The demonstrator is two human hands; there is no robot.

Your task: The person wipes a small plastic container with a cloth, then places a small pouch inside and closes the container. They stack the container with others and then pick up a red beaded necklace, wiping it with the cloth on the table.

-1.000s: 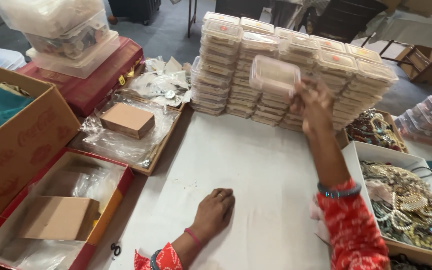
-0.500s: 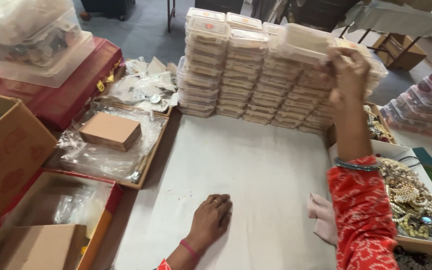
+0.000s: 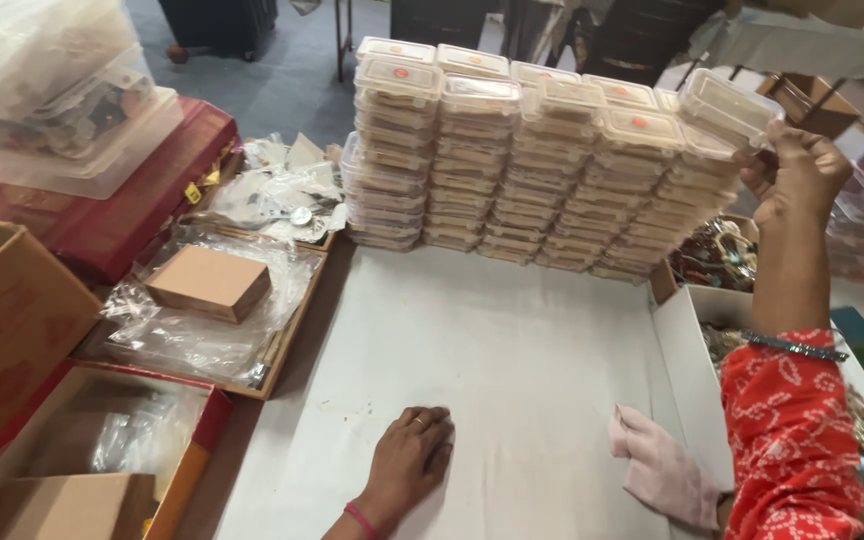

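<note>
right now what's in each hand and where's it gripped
The right hand holds a clear plastic lidded box by its near right end, at the top of the stacks. The left hand holds nothing, resting flat on the white table.

You look down on white-covered table (image 3: 512,370). Grey floor (image 3: 292,70) beyond far edge. Dark furniture legs (image 3: 342,40) stand at top. Second table with pale cloth (image 3: 812,40) top right, brown cardboard box (image 3: 812,100) just beneath it. Light even, soft.
</note>
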